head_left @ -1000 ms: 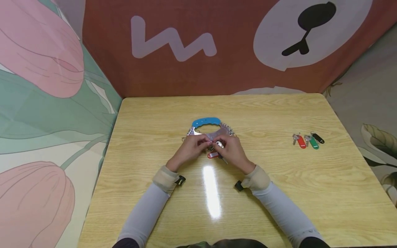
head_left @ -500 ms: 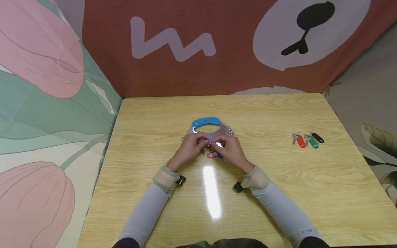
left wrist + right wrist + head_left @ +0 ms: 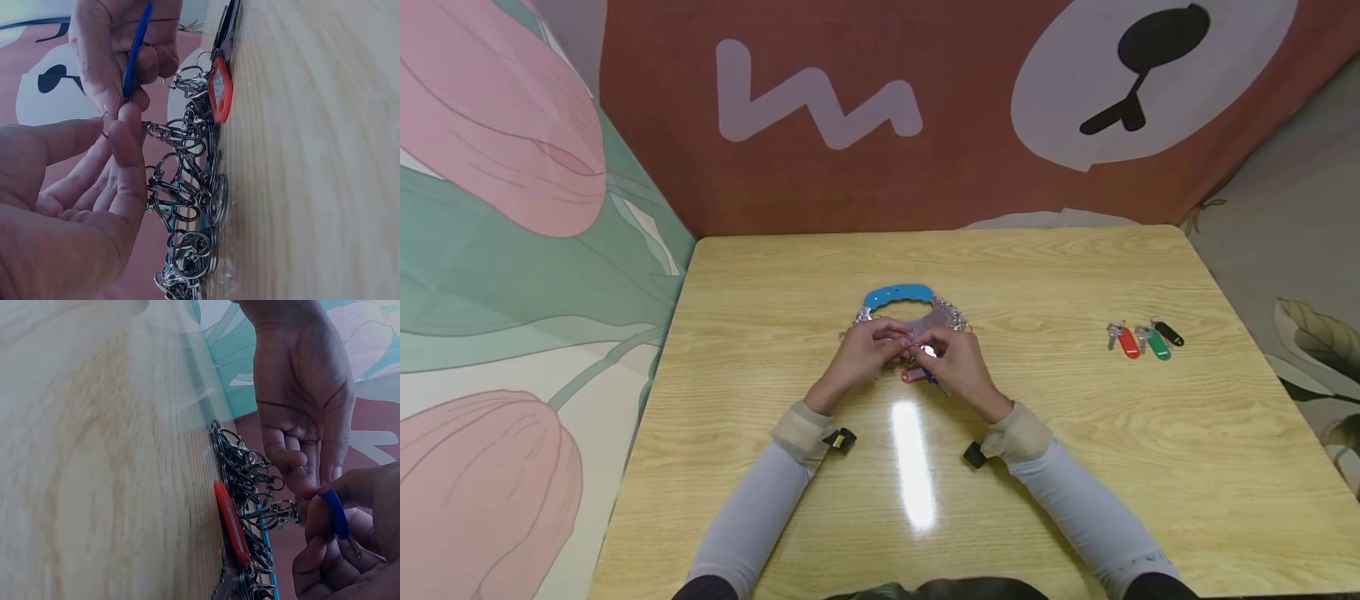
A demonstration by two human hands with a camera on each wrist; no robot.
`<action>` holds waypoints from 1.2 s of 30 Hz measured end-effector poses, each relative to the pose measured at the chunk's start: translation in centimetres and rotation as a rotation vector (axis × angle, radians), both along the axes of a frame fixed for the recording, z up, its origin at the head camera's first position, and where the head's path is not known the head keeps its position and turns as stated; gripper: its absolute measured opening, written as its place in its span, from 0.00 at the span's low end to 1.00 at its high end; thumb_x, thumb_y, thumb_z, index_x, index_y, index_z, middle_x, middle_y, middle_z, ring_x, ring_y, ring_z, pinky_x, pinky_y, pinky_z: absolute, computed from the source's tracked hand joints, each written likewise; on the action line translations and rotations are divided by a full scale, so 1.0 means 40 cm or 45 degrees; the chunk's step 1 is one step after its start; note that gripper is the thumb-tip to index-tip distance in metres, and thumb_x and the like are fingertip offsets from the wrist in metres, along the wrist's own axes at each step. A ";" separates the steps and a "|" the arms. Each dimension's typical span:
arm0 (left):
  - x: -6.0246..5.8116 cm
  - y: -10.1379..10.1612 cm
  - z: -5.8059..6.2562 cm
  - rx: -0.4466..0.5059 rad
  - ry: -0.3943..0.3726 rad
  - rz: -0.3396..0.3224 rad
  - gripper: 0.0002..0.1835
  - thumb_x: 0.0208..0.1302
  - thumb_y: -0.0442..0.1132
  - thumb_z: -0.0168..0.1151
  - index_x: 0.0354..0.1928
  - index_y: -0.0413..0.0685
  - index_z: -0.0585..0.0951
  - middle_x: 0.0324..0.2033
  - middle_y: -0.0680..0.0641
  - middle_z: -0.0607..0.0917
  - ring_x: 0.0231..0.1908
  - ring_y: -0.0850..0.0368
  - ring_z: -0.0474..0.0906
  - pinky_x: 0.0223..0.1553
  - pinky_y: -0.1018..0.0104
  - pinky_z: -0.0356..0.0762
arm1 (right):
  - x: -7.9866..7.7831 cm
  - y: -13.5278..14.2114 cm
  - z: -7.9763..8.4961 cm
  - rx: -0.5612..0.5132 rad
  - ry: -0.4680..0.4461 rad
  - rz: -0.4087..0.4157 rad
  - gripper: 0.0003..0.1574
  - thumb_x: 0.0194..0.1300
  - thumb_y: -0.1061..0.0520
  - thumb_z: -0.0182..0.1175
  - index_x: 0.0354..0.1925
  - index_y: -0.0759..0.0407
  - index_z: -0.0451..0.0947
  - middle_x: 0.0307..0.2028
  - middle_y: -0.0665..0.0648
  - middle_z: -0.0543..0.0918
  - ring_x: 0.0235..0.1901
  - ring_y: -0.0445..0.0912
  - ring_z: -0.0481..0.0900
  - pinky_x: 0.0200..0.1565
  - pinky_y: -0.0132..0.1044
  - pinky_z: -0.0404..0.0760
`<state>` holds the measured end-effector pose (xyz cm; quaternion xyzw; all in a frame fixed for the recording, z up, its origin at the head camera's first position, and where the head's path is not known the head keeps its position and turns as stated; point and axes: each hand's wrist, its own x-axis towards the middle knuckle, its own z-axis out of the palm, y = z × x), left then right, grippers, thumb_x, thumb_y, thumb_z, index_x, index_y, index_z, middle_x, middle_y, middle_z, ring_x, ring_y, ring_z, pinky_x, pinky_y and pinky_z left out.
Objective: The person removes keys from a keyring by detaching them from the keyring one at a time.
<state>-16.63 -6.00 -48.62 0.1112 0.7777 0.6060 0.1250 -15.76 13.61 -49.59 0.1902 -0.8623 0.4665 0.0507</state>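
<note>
My left hand (image 3: 868,348) and right hand (image 3: 958,360) meet fingertip to fingertip in front of a carrier with a blue handle (image 3: 898,293). In the left wrist view, my left thumb and index finger pinch a thin metal split ring (image 3: 104,132), mostly covered by them. My right fingers hold a blue key tag (image 3: 334,514), from which a key (image 3: 354,545) sticks out. Metal rings and clasps (image 3: 181,190) hang bunched along the carrier beside both hands. Among them, a red key tag (image 3: 220,90) rests near the tabletop. Fingers hide how ring and tag join.
To the right on the wooden table (image 3: 760,500) lie keys with a red tag (image 3: 1128,343), a green tag (image 3: 1159,346) and a black tag (image 3: 1169,334). A printed brown cloth (image 3: 850,192) rises behind the table's far edge.
Both hands stay at the same spot, with only small shifts of the fingers. The left wrist has turned slightly. The carrier and the keys on the right have not moved.
</note>
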 end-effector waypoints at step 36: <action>-0.006 0.007 0.004 -0.097 0.058 0.076 0.09 0.66 0.33 0.73 0.47 0.39 0.92 0.44 0.41 0.92 0.46 0.52 0.90 0.44 0.71 0.86 | -0.004 -0.002 0.013 -0.289 -0.560 -0.066 0.09 0.73 0.64 0.65 0.44 0.71 0.87 0.40 0.63 0.92 0.38 0.41 0.88 0.40 0.26 0.83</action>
